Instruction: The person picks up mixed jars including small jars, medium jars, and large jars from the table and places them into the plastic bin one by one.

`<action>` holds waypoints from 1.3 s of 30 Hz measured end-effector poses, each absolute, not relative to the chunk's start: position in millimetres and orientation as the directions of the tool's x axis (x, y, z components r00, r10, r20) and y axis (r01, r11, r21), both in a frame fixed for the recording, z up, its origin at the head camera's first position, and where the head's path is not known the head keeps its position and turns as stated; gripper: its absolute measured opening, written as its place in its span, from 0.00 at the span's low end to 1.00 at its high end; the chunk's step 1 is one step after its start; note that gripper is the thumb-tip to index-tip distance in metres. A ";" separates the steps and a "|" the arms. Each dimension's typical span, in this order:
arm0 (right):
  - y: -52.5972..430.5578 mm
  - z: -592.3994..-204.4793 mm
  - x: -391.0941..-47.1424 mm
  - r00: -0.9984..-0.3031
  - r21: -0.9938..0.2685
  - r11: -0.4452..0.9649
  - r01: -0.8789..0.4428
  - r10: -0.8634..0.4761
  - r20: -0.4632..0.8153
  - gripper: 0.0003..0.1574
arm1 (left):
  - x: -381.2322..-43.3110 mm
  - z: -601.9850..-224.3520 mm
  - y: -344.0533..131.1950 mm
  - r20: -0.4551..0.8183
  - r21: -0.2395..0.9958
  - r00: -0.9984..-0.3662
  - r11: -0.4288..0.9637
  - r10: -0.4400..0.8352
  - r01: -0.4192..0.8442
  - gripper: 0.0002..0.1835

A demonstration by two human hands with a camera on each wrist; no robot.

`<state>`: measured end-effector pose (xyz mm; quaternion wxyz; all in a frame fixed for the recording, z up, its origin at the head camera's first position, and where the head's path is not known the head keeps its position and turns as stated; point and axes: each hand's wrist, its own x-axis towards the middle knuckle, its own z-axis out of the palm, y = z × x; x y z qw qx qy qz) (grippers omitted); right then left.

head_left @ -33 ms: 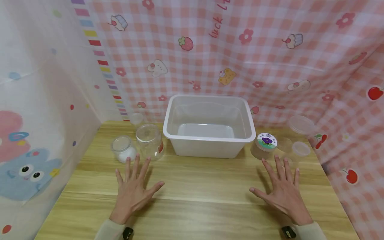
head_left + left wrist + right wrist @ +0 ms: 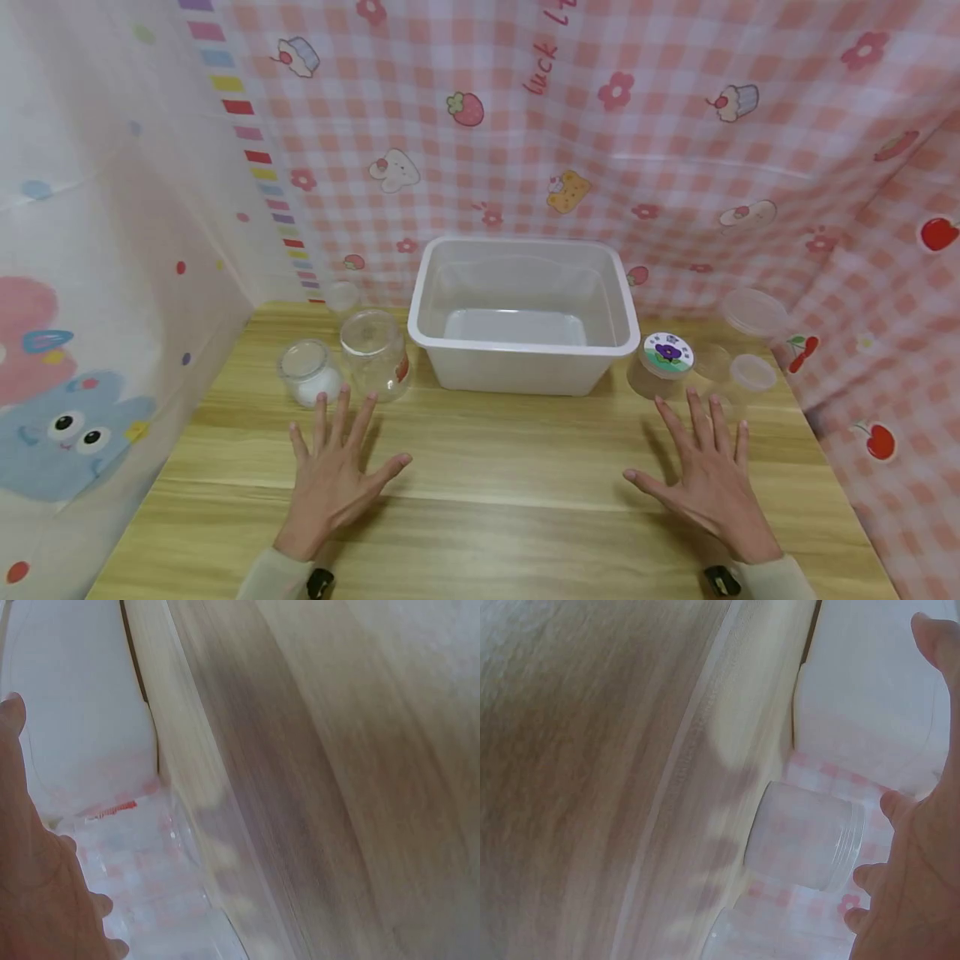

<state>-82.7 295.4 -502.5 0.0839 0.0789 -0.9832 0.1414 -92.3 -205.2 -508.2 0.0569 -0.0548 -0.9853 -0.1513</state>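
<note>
My left hand point(image 2: 333, 479) is spread with its fingers straight, holding nothing. Just past its fingertips are a small clear jar point(image 2: 303, 367) with something white in it and a taller clear jar point(image 2: 373, 354) with a red mark. Opposite it, my right hand point(image 2: 708, 483) is likewise spread and empty. Its fingertips come close to a clear jar point(image 2: 802, 836) whose lid point(image 2: 667, 353) carries a purple flower. Between and beyond the hands stands a white plastic bin point(image 2: 517, 367), with nothing inside.
Right of the lidded jar stand more clear containers, with a small translucent lid point(image 2: 753, 372) and a larger one point(image 2: 753, 311) on top. Another clear container point(image 2: 342, 297) is at the back left. Behind the wooden table point(image 2: 510, 500) hangs a pink checked curtain point(image 2: 517, 150).
</note>
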 end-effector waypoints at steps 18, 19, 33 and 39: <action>304.4 -493.5 -86.1 -0.968 -0.313 0.933 -0.178 -0.109 0.226 0.68 | -92.2 -500.4 -191.1 0.179 0.349 -0.976 0.920 0.123 0.180 0.53; 305.8 -492.4 -86.1 -0.968 -0.321 0.931 -0.175 -0.103 0.230 0.68 | -92.1 -499.2 -189.9 0.183 0.357 -0.975 0.916 0.126 0.185 0.53; 321.6 -480.0 -89.5 -0.963 -0.377 0.915 -0.144 -0.042 0.266 0.70 | -98.0 -480.0 -177.2 0.340 0.430 -0.924 0.845 0.174 0.318 0.52; 324.9 -473.6 -93.8 -0.957 -0.415 0.899 -0.138 -0.014 0.288 0.69 | -103.7 -475.0 -170.5 0.419 0.456 -0.888 0.801 0.191 0.388 0.52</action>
